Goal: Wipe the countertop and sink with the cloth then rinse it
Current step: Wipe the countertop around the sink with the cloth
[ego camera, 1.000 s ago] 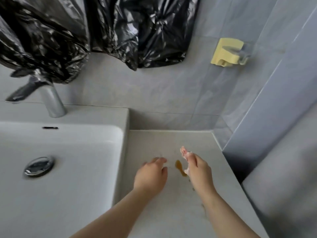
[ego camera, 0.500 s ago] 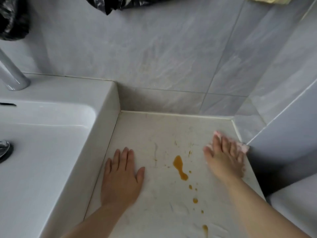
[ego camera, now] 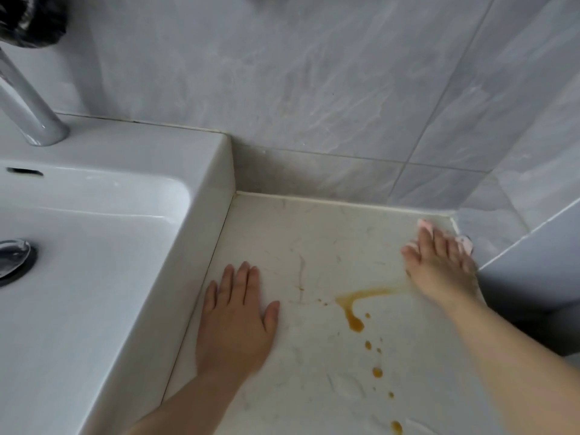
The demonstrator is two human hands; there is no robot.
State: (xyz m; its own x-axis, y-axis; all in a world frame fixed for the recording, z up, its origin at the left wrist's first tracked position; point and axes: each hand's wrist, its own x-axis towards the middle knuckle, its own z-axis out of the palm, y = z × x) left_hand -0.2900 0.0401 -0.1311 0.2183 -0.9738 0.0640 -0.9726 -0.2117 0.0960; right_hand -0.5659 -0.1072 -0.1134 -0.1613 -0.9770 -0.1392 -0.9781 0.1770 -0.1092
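- Step in hand, as we judge it: wiping the countertop [ego camera: 298, 240]. The sink [ego camera: 94, 246] and the rinse are yet to come.
- Right hand [ego camera: 439, 268] lies flat with fingers straight, pressing the cloth [ego camera: 464, 243] down in the far right corner, close to the wall.
- Left hand [ego camera: 233, 321] is palm down with fingers straight, just beside the sink's side wall, holding nothing.
- Amber spill [ego camera: 354, 312] sits between the hands. A thin streak runs to the heel of the right hand, and drops trail toward us.
- Next move, we reckon: sweep the cloth across streak, puddle and drops with firm pressure, likely in several passes.
- The cloth is pink and looks soft and small. It is mostly hidden, with only its edges showing past the fingers. We cannot tell whether it is wet.
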